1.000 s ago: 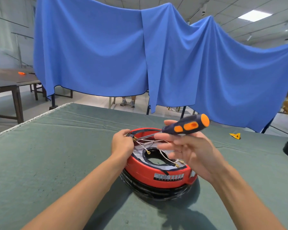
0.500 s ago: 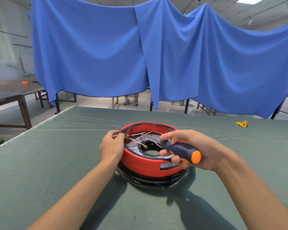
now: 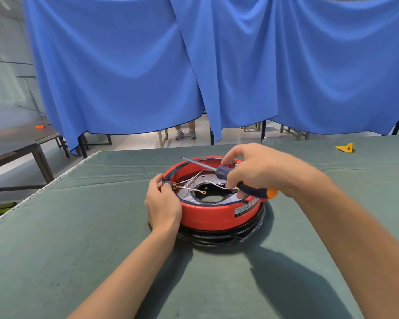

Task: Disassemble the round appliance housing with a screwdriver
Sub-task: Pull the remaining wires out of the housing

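One red round housing [image 3: 217, 217] sits on the green worktop [image 3: 78, 249] between both hands, on a black base. Left hand [image 3: 162, 203] grips its near-left rim, fingers pinching the cable end with brass terminals. Right hand [image 3: 258, 171] curls round one screwdriver [image 3: 221, 172], shaft pointing up-left over the housing. One yellow scrap [image 3: 344, 148] lies far right of the right hand.

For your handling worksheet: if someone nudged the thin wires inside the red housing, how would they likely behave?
The wires look thin and already bent, so they would probably flex, not push back. Small ring terminals on loose ends might snag. They are likely very light.
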Demonstrator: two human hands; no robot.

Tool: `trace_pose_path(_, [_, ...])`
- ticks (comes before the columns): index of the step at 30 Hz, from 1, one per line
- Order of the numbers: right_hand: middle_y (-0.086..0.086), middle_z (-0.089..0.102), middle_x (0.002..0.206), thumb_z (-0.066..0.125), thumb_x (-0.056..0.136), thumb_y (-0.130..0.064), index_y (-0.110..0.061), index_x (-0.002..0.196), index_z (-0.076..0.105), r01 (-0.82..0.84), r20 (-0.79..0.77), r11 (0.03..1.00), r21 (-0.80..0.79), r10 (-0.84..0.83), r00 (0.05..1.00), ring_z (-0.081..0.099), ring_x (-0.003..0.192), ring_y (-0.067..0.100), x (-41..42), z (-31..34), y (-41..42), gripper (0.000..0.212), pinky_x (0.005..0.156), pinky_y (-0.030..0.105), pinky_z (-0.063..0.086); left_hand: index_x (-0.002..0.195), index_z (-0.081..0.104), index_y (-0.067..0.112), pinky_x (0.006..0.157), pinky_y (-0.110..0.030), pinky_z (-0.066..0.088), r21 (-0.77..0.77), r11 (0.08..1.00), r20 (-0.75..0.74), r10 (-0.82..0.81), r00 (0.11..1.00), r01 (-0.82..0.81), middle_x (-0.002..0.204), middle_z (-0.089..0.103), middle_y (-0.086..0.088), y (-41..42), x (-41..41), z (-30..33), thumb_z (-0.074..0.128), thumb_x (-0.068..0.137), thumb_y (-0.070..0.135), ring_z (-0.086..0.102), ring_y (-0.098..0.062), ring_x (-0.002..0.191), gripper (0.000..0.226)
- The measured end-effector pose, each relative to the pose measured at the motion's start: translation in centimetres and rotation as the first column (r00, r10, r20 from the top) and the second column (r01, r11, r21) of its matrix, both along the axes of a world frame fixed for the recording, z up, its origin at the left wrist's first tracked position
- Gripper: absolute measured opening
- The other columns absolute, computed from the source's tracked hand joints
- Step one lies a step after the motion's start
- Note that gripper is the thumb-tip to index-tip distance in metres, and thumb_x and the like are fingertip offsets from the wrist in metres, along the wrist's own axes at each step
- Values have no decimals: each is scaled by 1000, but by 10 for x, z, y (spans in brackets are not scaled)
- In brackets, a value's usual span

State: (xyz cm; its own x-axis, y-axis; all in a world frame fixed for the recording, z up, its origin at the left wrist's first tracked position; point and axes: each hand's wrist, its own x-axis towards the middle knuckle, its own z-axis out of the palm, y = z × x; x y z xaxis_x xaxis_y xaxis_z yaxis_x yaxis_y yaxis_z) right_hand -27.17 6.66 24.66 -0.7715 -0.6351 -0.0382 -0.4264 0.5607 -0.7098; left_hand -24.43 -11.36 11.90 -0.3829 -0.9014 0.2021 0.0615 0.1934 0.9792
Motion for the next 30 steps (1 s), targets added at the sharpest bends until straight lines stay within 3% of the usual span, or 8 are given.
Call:
trace_pose_path(4, [-1,66,67,68,77,-1,-25,96,65,-10,-9,1000,13,10,1000,62,45,12,-5,0,6,30,38,16,45,117,58,23,102,-45,38,-8,1000,-19,-23,1000,22,109,61,2,-3,-3,-7,41,93,17,50,-22,116,30])
trace_pose_path(8, [-4,58,42,70,71,-2,-28,85,69,-34,-48,998,47,36,998,56,36,12,-3,5,15,29,36,18,42,112,59,21,93,-37,44,-58,997,-48,-55,997,52,100,61,6,-8,-2,-10,39,94,16,55,-18,104,28])
trace_pose_path(12, [-2,54,38,70,71,-1,-28,86,72,-32,-58,999,36,34,998,49,31,14,1,8,16,30,35,16,38,113,59,21,85,-28,40,-56,997,-62,-62,996,59,104,61,6,-7,-2,-11,39,94,16,54,-13,101,28])
trace_pose_path(18, [-3,57,39,70,71,-1,-29,86,74,-20,-57,1000,24,21,998,53,35,15,6,11,19,31,35,15,38,120,59,19,100,-39,42,-51,995,-48,-92,995,89,115,63,-1,-9,0,-11,38,93,16,56,-18,109,34])
trace_pose_path(25, [-5,57,39,73,70,-7,-29,87,76,-33,-66,998,49,36,997,52,35,13,5,18,29,29,36,16,39,119,60,21,98,-40,44,-53,994,-39,-101,994,99,114,63,1,-11,0,-12,38,91,19,56,-18,108,35])
trace_pose_path(30, [-6,60,42,75,68,-8,-31,84,77,-41,-77,998,50,45,996,59,46,17,3,18,31,28,40,18,43,118,60,21,96,-37,44,-58,994,-43,-99,994,96,112,64,1,-12,0,-12,39,92,18,57,-16,106,34])
